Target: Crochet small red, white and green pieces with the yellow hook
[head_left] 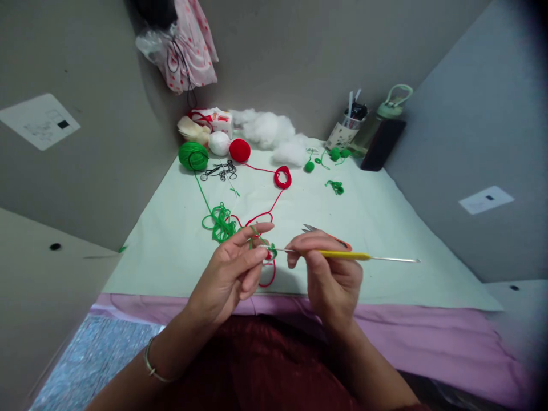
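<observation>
Between thumb and fingers, my left hand (233, 260) pinches a small crochet piece (271, 252) in green, red and white. Green yarn runs up over its raised index finger. My right hand (331, 274) grips a crochet hook (346, 255) by its yellow handle, and the metal tip meets the crochet piece. The hook's other metal end points right. Loose green yarn (221, 224) lies tangled just beyond my left hand, and red yarn (268, 279) loops below the piece. Scissors (342, 243) with orange handles lie partly hidden behind my right hand.
Along the back stand a green yarn ball (193, 156), a white ball (220, 143), a red ball (240, 150), white stuffing (269, 130), a pen cup (341, 135), a bottle (387, 111) and a black phone-like slab (384, 145). A red yarn coil (282, 177) and small green pieces (336, 187) lie nearer.
</observation>
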Available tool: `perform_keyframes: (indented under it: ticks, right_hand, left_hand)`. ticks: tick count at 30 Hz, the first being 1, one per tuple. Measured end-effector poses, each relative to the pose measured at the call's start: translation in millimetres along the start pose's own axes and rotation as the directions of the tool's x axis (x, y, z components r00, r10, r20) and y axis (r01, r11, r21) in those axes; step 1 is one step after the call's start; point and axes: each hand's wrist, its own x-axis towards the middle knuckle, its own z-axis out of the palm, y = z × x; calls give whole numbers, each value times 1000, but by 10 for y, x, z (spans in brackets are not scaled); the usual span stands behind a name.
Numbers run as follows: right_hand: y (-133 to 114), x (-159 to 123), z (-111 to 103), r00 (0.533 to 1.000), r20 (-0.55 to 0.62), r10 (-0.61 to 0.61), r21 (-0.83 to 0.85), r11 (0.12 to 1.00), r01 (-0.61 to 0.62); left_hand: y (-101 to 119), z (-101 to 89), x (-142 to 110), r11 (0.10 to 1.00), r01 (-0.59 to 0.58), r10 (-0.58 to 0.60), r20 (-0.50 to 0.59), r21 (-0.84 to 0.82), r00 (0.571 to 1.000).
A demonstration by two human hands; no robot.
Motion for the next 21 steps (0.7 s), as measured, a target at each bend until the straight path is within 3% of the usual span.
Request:
perform_keyframes:
  ticks: [3, 7, 9, 11, 13, 16, 18, 21]
  right_hand:
    - [17, 15, 22, 998, 44, 43, 26, 999, -44]
    - [82, -92, -10, 989, 102, -103, -283, 950, 128]
    - [100, -138, -35, 967, 156, -200, -393, 886, 246]
    - [92, -138, -53, 959, 161, -232, -396, 875, 278]
    - [66, -96, -59, 980, 87, -178, -315, 929, 196]
    - [38, -16, -36, 999, -46, 25, -36, 999, -26]
    - [36, 10, 0, 990, -25, 139, 121, 983, -135]
    - [30, 23, 55, 983, 34, 183, 114, 976, -186]
  left_hand:
    - [-70, 31, -2, 994, -88, 88, 1, 64, 996]
    - [-142, 44, 20, 981, -173, 178, -52, 85, 983]
    - [-126, 36, 35, 990, -132, 133, -39, 44, 990]
    - [-78, 21, 49, 999, -32, 32, -6, -12, 999]
    - [-22, 5, 59, 998, 33, -32, 4, -58, 999]
    - [3, -8, 58, 998, -21, 19, -26, -54, 999]
    - [-36, -4, 48, 995, -91, 93, -36, 31, 995]
    - [-111, 15, 35, 970, -175, 181, -22, 168, 983]
